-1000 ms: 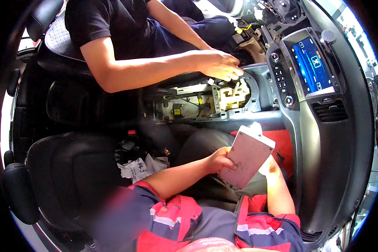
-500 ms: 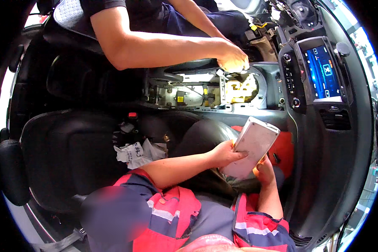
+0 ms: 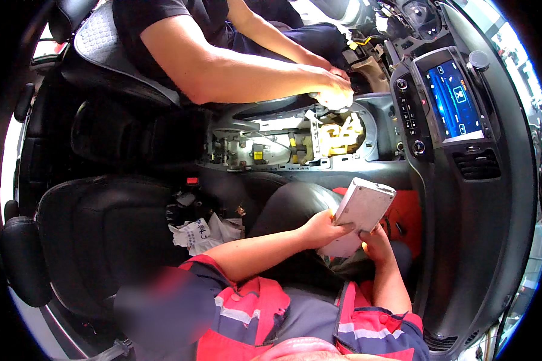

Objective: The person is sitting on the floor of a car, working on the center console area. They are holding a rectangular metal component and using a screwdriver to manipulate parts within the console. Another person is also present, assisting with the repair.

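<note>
head view: left hand (image 3: 326,230) and right hand (image 3: 376,242) pinch opposite long edges of a flat whitish device (image 3: 362,210), off the near edge of the center console (image 3: 376,165); probably stiff, light, slippery, best gripped along both sides.

We are seeing a lit screen (image 3: 454,102) beside a vent (image 3: 476,164), and white wrappers (image 3: 200,236) lying near a seat (image 3: 96,231).

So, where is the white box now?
Head view, right of centre: the white box is held by the left hand and right hand, left of the dashboard.
</note>
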Motion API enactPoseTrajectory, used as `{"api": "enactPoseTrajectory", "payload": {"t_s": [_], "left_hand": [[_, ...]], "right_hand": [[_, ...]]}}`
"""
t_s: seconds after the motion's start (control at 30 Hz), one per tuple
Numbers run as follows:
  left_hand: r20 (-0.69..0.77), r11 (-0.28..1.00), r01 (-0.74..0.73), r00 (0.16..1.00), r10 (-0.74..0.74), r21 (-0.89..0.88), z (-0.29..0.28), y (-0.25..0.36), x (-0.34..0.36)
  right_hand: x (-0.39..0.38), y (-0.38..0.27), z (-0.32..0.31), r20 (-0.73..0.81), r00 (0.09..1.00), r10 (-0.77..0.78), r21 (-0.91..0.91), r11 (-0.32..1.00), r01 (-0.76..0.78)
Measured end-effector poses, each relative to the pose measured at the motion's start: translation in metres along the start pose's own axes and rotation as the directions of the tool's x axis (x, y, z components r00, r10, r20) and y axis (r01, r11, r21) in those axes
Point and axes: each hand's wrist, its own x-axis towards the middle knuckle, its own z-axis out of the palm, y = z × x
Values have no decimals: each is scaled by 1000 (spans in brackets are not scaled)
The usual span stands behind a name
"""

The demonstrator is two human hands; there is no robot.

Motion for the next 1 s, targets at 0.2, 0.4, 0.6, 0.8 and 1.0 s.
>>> {"api": "enactPoseTrajectory", "payload": {"t_s": [0.2,0.4,0.6,0.8,1.0], "left_hand": [[-100,939,-195,968,232,284,-20,40,-26],[-438,546,20,621,650,838,-174,40,-49],[-880,439,764,394,264,474,-304,20,-79],[-825,274,778,539,171,565,-298,34,-52],[-845,319,783,506,174,534,-326,30,-42]], "right_hand": [[-6,-6,4,10,998,-69,184,981,66],[-2,-9,-3,51,997,-53,279,960,37],[5,-10,4,34,996,-81,261,963,69],[11,-9,-9,125,991,-52,230,973,22],[11,-13,-6,123,990,-75,170,984,53]]}}
